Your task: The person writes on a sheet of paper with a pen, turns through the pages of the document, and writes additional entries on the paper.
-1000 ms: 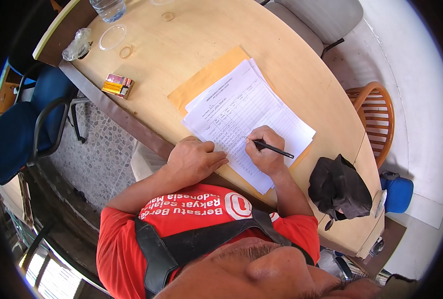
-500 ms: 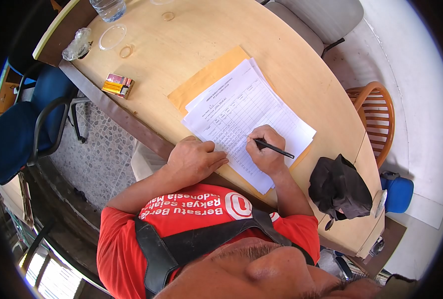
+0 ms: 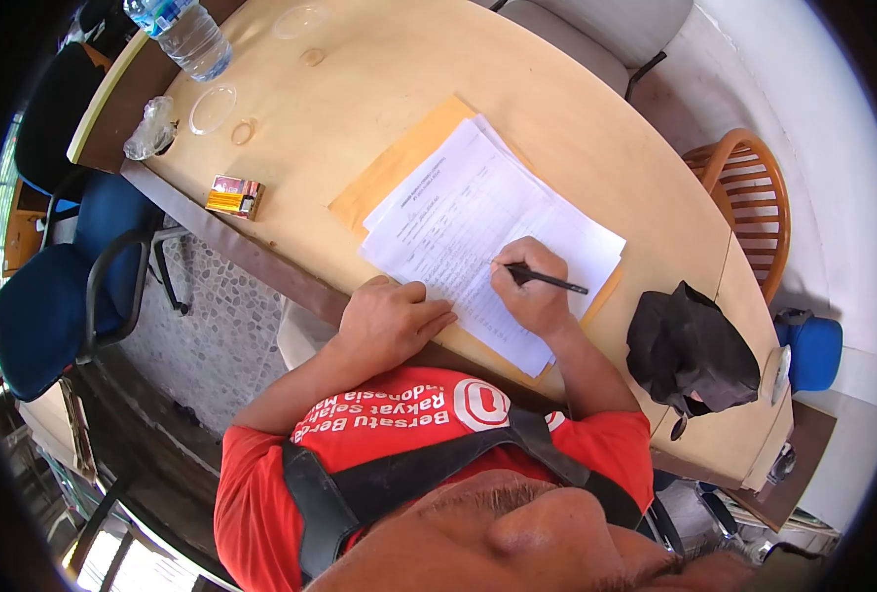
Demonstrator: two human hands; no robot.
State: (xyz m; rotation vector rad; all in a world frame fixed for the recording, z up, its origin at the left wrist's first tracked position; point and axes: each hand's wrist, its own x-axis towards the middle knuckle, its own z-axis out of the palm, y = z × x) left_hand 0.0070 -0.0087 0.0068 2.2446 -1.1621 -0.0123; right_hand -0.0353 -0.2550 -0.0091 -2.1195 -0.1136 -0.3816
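My right hand (image 3: pixel 531 284) is closed around a black pen (image 3: pixel 549 280), its tip down on the top sheet of a paper stack (image 3: pixel 448 212). That sheet is a printed form with a ruled table and handwritten rows; the words are too small to read. Under the stack lies a yellow-brown envelope (image 3: pixel 365 187), showing along its far and near sides. At the near left edge of the papers my left hand (image 3: pixel 391 321) rests with its fingers curled, its fingertips touching the sheet's edge. I see nothing in it.
On the curved wooden table (image 3: pixel 379 69) are a cigarette pack (image 3: pixel 234 197), a water bottle (image 3: pixel 187 39), a crumpled plastic bag (image 3: pixel 150 130) and a clear lid (image 3: pixel 213 109). A black cloth bag (image 3: pixel 693 345) sits at the right. Chairs, including a blue one (image 3: pixel 49 301), stand around.
The view has shifted slightly, bringing more of the water bottle into sight. My right hand still holds the pen on the sheet, its angle a little flatter. My left hand stays at the paper's edge.
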